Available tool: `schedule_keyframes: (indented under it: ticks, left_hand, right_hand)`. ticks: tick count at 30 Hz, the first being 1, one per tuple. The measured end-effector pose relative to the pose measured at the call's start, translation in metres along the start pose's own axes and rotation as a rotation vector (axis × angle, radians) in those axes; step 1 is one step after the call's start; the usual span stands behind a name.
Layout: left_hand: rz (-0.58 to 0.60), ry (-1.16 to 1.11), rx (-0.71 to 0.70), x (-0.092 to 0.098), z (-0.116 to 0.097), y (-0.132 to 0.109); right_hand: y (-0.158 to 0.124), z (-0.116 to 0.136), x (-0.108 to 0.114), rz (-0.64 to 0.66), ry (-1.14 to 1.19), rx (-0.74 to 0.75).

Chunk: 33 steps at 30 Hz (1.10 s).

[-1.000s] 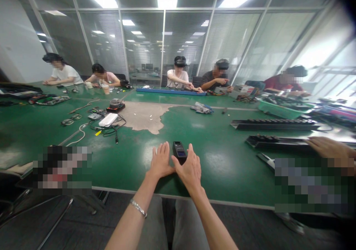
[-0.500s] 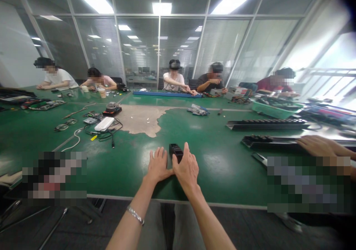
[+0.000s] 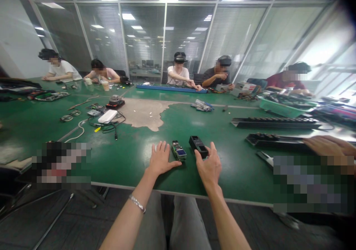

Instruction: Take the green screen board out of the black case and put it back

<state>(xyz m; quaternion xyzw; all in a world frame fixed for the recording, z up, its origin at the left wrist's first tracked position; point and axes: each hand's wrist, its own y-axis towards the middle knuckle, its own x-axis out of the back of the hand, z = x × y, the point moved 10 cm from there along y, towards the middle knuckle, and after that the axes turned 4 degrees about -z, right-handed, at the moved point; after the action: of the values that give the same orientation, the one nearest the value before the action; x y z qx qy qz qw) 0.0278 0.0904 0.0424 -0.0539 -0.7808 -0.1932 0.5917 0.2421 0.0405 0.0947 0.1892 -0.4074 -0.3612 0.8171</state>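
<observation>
Leftmost on the green table (image 3: 125,161), a pair of glasses (image 3: 70,116) lies beyond a blurred-out patch, and to its right a white box (image 3: 108,116) sits among black cables (image 3: 115,129). Next comes the left hand (image 3: 160,159), palm down on the tabletop with its fingers spread, holding nothing; its thumb stretches to the near end of a circuit board (image 3: 178,151), though whether it touches is hard to tell. The board lies just right of that hand, its small screen (image 3: 181,152) facing up. Right of it, apart from the board, a black case (image 3: 198,146) slants in the grip of the right hand (image 3: 210,164), between thumb and fingers. The two hands are apart. Farther right stand two dark rails (image 3: 275,123), one nearer than the other, and a co-worker's hand (image 3: 328,145) is at the nearer one.
</observation>
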Motion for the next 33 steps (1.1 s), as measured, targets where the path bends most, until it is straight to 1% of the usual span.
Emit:
schedule_keyframes:
  ticks: [4,16,22,25,28,31,33]
  left_hand:
    - [0.018,0.001,-0.003,-0.001,0.001,-0.001]
    - [0.009,0.005,0.003,0.000,0.000,0.000]
    - [-0.015,0.005,0.009,0.000,0.001,0.001]
    - [-0.013,0.010,0.008,-0.001,0.001,0.001]
    - [0.000,0.013,0.004,-0.002,0.002,0.001]
    - [-0.006,0.013,0.004,-0.001,0.002,0.000]
    - [-0.012,0.010,0.002,0.000,0.002,-0.001]
  right_hand:
    - [-0.009,-0.008,-0.007,0.036,-0.061,0.004]
    - [-0.018,-0.013,-0.022,0.125,-0.192,0.012]
    - [-0.019,-0.012,-0.023,0.095,-0.165,0.060]
    - [-0.018,-0.011,-0.025,0.107,-0.152,0.067]
    - [-0.016,-0.008,-0.024,0.116,-0.152,0.054]
    - [-0.009,0.000,-0.017,0.083,-0.125,0.019]
    - [-0.003,0.008,-0.011,0.060,-0.068,-0.019]
